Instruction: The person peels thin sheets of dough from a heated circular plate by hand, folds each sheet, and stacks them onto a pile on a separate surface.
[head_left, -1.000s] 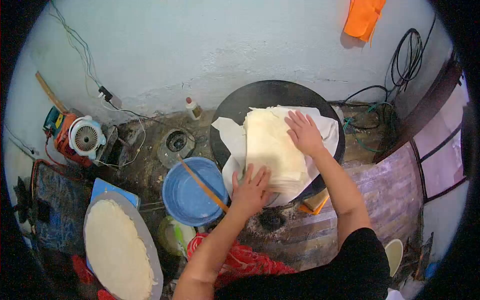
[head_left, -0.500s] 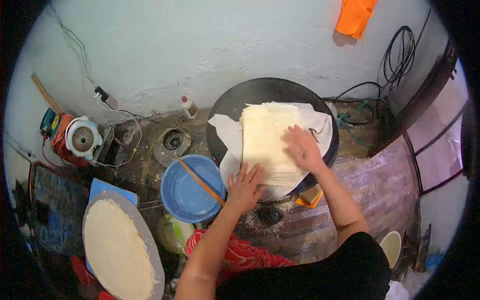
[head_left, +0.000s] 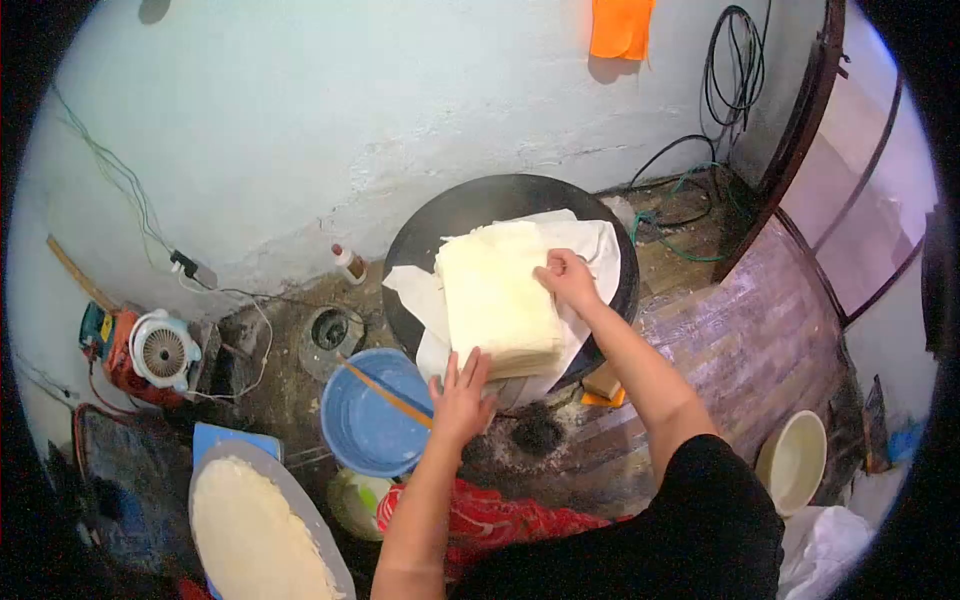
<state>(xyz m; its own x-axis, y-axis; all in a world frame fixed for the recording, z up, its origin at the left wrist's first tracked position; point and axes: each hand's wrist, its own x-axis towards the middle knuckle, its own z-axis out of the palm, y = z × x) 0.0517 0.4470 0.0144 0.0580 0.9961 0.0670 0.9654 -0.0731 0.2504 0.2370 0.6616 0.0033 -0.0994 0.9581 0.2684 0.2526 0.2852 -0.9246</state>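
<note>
The pale stack [head_left: 498,290] lies between the hands [head_left: 462,405] [head_left: 572,280]

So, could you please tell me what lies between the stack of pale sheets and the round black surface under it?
A white cloth lies between the stack and the black surface, its edges showing in the head view.

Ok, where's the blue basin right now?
In the head view, the blue basin sits on the floor left of the round black surface, a wooden stick lying across it.
</note>
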